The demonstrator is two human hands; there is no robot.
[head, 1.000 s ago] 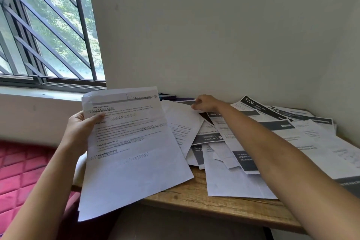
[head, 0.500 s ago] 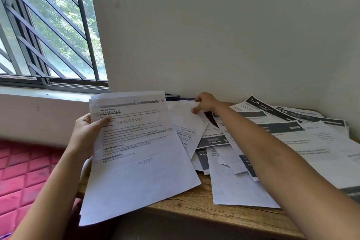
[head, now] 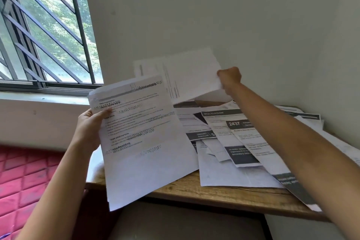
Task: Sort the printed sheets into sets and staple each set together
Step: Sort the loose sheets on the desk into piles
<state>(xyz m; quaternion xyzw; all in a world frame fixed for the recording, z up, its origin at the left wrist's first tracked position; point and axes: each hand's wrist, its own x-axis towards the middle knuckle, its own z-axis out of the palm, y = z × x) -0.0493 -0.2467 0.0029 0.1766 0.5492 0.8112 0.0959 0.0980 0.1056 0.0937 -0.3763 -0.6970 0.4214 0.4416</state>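
With the left hand (head: 91, 128) gripping the held set (head: 144, 142) at 9 o'clock and the right hand (head: 229, 78) pinching a lifted sheet (head: 191, 76) at 12 o'clock, above the loose pile (head: 239, 150) on the wooden table (head: 214, 191) at 3 o'clock, check that its heading matches before squaring it onto that set.

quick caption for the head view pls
Left hand holds a printed sheet; right hand holds a second sheet above the pile.

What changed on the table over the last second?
The right hand gripped a white sheet from the far side of the scattered pile and lifted it above the wooden table. The left hand still holds its printed sheets; the pile lies as before.
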